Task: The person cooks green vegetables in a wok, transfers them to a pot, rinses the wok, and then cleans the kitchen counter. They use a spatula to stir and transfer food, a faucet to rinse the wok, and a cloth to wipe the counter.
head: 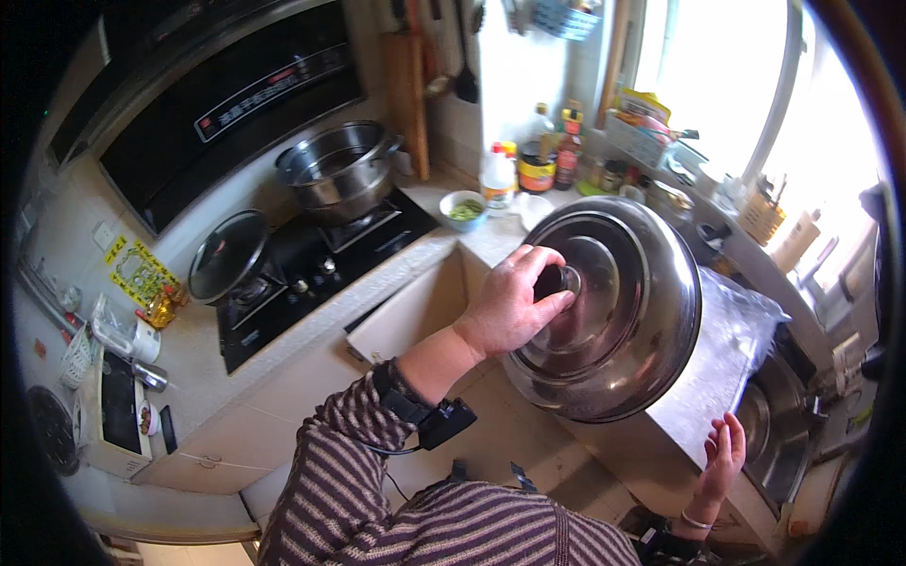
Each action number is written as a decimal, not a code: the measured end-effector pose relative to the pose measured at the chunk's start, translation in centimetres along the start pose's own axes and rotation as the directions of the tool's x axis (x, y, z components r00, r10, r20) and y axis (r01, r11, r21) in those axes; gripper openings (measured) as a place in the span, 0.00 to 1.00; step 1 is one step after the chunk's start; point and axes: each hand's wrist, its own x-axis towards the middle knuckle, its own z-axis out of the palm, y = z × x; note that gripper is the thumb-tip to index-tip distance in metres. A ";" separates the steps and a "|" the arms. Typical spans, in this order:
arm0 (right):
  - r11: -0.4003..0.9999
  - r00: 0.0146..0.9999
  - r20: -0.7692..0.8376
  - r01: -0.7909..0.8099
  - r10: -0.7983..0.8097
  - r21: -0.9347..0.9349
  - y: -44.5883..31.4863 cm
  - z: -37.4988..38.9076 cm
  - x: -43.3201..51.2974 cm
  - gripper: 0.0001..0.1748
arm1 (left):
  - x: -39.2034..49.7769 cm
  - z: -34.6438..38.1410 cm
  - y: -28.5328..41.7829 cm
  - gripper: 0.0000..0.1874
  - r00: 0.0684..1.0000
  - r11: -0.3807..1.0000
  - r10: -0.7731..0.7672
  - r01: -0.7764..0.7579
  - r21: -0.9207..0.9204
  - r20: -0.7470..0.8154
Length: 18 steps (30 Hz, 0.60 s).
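Note:
My left hand [515,301] grips the dark knob [548,283] of a large domed steel pot lid [637,325], which is tilted and held up in front of the counter corner. Nothing is in my right hand [723,453]; its fingers are apart, near the edge of the steel sink [771,439]. A steel steamer pot [343,180] without a cover stands on the back burner of the black gas hob [325,272]. On the front burner a glass lid [228,256] leans at a slant.
A bowl of chopped greens [465,211] sits at the counter corner beside several sauce bottles [568,152]. Clear plastic sheeting [736,315] covers the counter left of the sink. A microwave [122,407] stands at the far left. Under the hob a drawer front [410,304] juts out.

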 end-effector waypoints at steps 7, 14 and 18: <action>0.999 0.898 0.439 -0.048 0.033 0.022 -1.1 20.5 -2.1 0.11 | -1.7 -17.1 -4.4 0.17 0.971 0.983 -0.018 0.061 0.174 -0.240; 0.997 0.767 0.637 -0.070 0.077 -0.036 0.0 32.2 -1.8 0.10 | 1.0 -29.5 -10.2 0.14 0.924 0.928 0.015 0.130 0.349 -0.383; 0.991 0.663 0.744 -0.136 0.076 0.020 2.1 38.7 1.2 0.10 | 3.9 -35.2 -12.4 0.12 0.843 0.944 -0.037 0.205 0.258 -0.536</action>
